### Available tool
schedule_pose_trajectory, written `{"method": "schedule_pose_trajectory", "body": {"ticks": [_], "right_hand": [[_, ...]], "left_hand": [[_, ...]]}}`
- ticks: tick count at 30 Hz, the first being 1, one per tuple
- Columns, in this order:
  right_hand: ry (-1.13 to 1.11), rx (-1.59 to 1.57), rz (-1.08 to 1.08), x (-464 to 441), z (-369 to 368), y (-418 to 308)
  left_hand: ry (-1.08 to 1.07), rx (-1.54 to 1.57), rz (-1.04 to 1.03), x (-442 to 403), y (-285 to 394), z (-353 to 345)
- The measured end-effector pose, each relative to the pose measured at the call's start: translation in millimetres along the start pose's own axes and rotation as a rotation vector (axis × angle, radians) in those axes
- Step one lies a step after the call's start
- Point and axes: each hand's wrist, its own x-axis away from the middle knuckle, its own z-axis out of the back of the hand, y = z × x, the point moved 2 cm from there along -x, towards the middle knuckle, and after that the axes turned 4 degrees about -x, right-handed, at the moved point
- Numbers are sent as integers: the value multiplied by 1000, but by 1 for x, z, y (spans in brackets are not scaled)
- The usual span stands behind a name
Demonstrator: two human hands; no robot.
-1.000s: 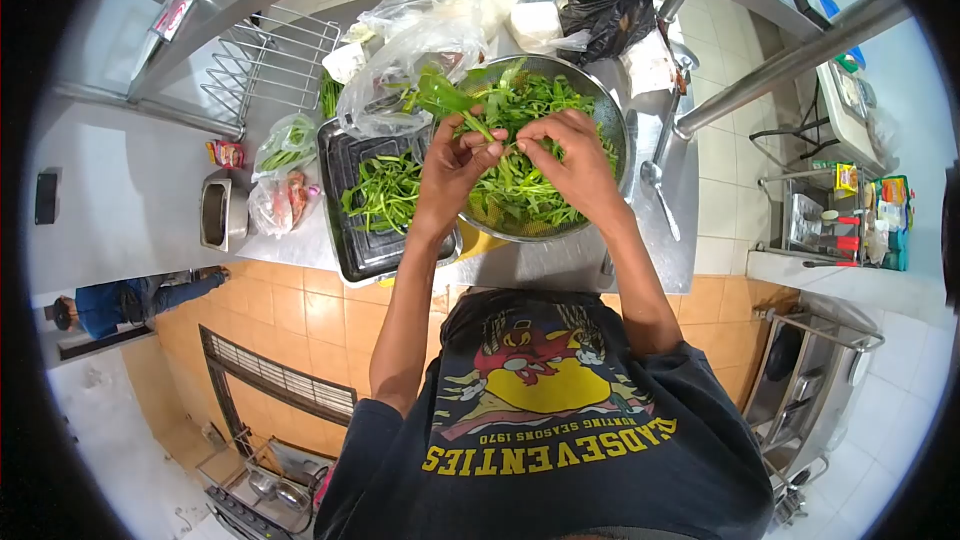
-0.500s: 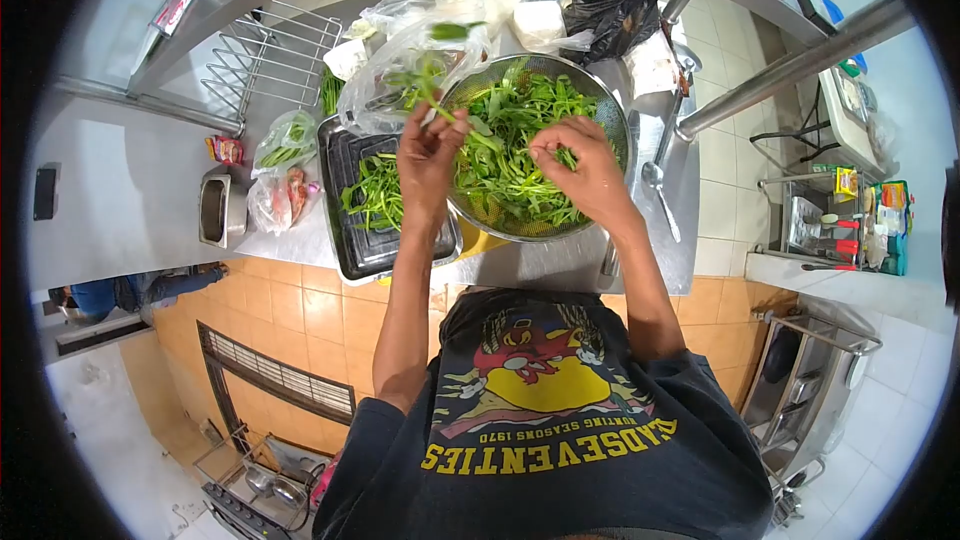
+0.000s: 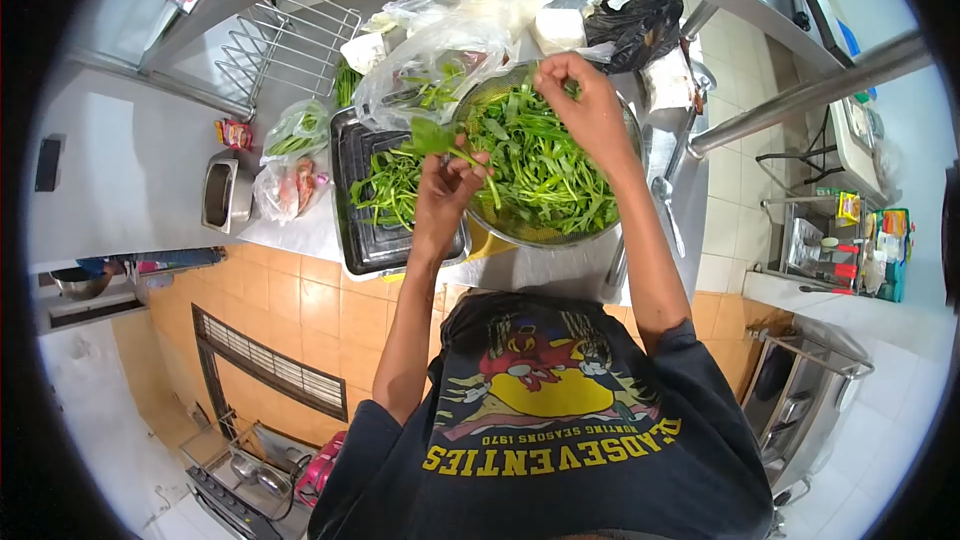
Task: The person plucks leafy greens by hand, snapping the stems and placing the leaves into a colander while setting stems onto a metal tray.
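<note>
My left hand (image 3: 448,195) is closed on a green stem (image 3: 470,155) with leaves at its upper end, between the black tray and the colander. Over the far side of the colander (image 3: 622,230), my right hand (image 3: 585,105) has its fingers drawn together; what they hold, if anything, is hidden. Cut leafy greens (image 3: 540,165) fill much of the colander. To its left, the black tray (image 3: 365,258) holds more green stems (image 3: 390,185). A clear plastic bag (image 3: 400,90) with some greens lies behind the tray.
A black plastic bag (image 3: 635,20) and a white block (image 3: 558,30) stand at the back. A spoon (image 3: 668,210) lies on the right. Left are a metal container (image 3: 228,195), small bags (image 3: 288,190) and a wire rack (image 3: 285,50). A metal post (image 3: 810,95) slants at the right.
My right hand has moved up and away over the colander's far side. My left hand went left, then slightly back, keeping the stem. The camera view has shifted a little.
</note>
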Motion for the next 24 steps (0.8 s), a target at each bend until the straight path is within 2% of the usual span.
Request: {"method": "schedule_pose_trajectory", "body": {"ticks": [5,8,11,18,21,24], "right_hand": [[-107,-45,65,-50,-39,13],[-237,3,25,-71,-70,28],[-287,211,100,-77,-88,50],[-247,127,-122,-49,-38,43],[-198,-33,-218,-15,-6,26],[-276,-152,-323,27,15,24]], "left_hand": [[-72,40,81,17,-21,-2],[-77,9,139,22,-23,-10],[-109,-41,141,17,-28,-9],[-120,35,39,6,-23,-12],[-103,-25,55,1,-3,-21],[-92,-25,95,-1,16,-33]]}}
